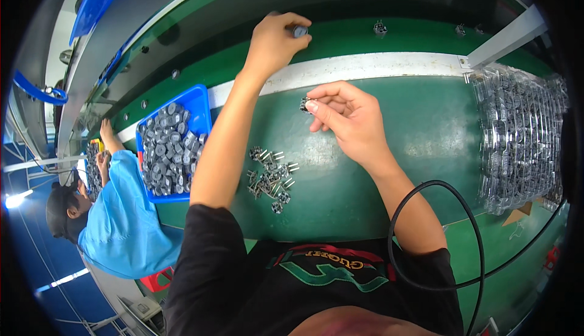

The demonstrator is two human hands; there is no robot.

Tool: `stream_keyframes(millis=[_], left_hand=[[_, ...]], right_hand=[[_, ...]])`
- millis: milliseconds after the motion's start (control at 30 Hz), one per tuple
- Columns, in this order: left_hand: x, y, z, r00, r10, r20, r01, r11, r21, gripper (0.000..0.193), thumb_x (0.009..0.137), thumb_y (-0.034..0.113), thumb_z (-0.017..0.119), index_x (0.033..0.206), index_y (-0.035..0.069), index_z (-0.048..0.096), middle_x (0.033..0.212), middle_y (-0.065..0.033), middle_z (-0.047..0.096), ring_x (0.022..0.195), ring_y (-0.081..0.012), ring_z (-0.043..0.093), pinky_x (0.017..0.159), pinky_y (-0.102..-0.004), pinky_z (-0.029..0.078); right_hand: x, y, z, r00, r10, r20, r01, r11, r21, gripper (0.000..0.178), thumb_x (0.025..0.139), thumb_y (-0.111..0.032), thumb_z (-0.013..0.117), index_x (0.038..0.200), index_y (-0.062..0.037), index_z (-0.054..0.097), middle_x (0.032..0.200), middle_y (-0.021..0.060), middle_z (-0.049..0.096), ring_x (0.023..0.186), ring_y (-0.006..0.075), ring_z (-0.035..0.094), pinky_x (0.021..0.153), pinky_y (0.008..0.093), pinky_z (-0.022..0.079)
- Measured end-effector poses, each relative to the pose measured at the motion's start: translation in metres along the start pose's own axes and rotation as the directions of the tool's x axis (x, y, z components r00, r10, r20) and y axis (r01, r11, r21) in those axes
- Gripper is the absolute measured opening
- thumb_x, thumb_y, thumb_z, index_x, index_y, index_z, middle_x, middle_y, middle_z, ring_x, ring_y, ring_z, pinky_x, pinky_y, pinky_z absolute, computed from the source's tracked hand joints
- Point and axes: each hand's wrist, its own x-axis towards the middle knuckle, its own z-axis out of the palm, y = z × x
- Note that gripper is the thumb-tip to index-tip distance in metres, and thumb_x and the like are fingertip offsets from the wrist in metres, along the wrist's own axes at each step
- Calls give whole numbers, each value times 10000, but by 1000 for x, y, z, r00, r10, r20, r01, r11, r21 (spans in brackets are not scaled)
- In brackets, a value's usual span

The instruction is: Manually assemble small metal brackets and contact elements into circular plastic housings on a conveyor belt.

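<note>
Over the green conveyor belt [340, 35], my left hand [274, 41] is closed on a small grey round part [299, 31]. My right hand [350, 117] is lower and to the right, above the green tabletop [389, 196]. Its thumb and fingers pinch a small black-and-silver component [305, 105]. Between my forearms lies a loose pile of metal-pinned components [271, 178] on the table. Left of my left forearm stands a blue bin [204, 101] heaped with grey round parts [170, 147].
Several small parts, one a pinned component [380, 27], sit along the belt behind a white rail [420, 62]. Stacked clear plastic trays [517, 141] stand at right. A black cable [435, 184] loops by my right forearm. A person in blue [125, 214] works at left.
</note>
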Motion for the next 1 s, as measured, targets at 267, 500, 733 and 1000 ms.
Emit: stream_keyframes(millis=[267,500,733,1000], left_hand=[[-120,50,-8,940,-281,192,274,292,-916,413,803,-86,734,1200,-72,621,923,-121,699,881,-165,686,852,-296,565],[-149,41,6,963,-266,-54,70,434,-898,412,742,-181,741,1113,-78,595,923,-150,684,846,-182,704,758,-294,620],[-155,41,10,973,-211,-96,29,522,-852,411,717,-141,794,1070,-64,599,911,-122,662,844,-169,696,733,-277,622],[-158,42,14,976,-184,-117,-2,529,-848,388,723,-147,783,1055,-52,604,979,-124,661,948,-189,685,787,-292,620]], right_hand=[[-3,3,-4,987,-112,-111,123,988,98,131,900,-87,729,982,6,686,898,13,627,612,39,503,550,207,401],[-1,14,2,859,-512,-8,441,748,-495,119,833,7,742,944,-4,700,898,66,628,618,85,592,498,232,465],[-1,12,5,806,-586,83,510,616,-600,135,801,35,751,910,-18,693,862,69,629,586,123,594,465,245,454],[-2,15,10,774,-622,113,529,539,-656,179,762,47,767,907,-27,694,813,72,623,607,170,620,477,277,482]])
